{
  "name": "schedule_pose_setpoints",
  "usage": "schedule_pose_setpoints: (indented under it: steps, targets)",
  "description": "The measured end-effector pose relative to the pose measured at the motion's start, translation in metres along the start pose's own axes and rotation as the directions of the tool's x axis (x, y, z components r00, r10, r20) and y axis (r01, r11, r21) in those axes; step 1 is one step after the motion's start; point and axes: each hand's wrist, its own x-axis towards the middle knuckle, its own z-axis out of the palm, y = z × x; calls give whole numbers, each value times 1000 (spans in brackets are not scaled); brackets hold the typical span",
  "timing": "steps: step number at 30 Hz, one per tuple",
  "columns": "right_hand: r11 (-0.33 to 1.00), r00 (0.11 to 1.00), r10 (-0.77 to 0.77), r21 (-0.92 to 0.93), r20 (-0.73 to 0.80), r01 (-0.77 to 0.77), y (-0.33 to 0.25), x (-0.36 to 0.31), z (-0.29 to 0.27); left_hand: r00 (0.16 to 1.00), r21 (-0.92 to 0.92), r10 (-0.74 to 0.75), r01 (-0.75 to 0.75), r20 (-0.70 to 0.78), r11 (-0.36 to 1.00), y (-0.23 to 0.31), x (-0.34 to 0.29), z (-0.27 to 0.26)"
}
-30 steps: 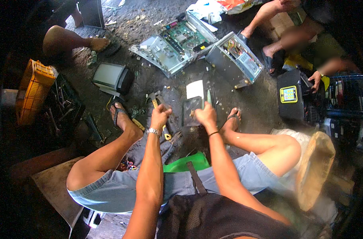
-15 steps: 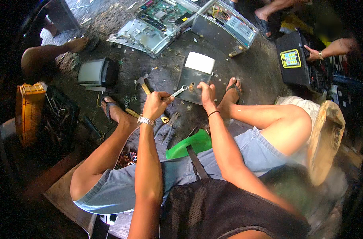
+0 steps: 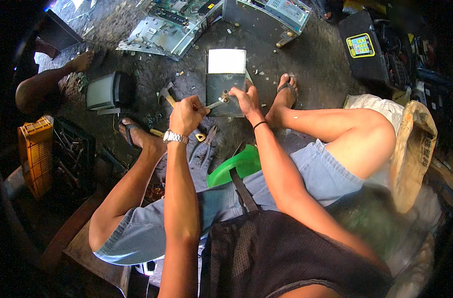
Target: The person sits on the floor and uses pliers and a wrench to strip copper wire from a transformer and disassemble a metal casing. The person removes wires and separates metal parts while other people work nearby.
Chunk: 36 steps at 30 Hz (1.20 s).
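Wrench of silvery metal (image 3: 216,105) is jutting from my closed left hand (image 3: 186,115), which is gripping its other end; the ring end is lying at a small brass-coloured cylindrical fitting (image 3: 225,93), around or beside it I cannot tell. The fitting is standing on a flat, dark rectangular plate (image 3: 217,81) between my feet (image 3: 286,93). My right hand (image 3: 246,103) is covering the plate's right edge, its grip unclear to me.

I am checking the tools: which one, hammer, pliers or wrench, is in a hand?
The wrench, held in the left hand over the dark plate; the hammer and pliers lie on the ground.
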Motion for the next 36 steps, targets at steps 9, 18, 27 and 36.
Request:
schedule_pose_setpoints:
  steps: [9, 18, 27, 36]
  targets:
    - [997, 991, -38, 69, 127, 29, -2, 1, -4, 971, 56, -233, 230, 55, 971, 2, 17, -10]
    - [998, 981, -59, 22, 184, 56, 5, 7, -5, 988, 228, -142, 125, 60, 966, 22, 49, -28]
    - [999, 986, -23, 30, 164, 18, 12, 11, -5, 998, 262, -33, 16, 61, 965, 25, 63, -27]
    - [986, 987, -15, 164, 159, -12, 4, 6, -13, 967, 170, -243, 227, 80, 959, 19, 51, -18]
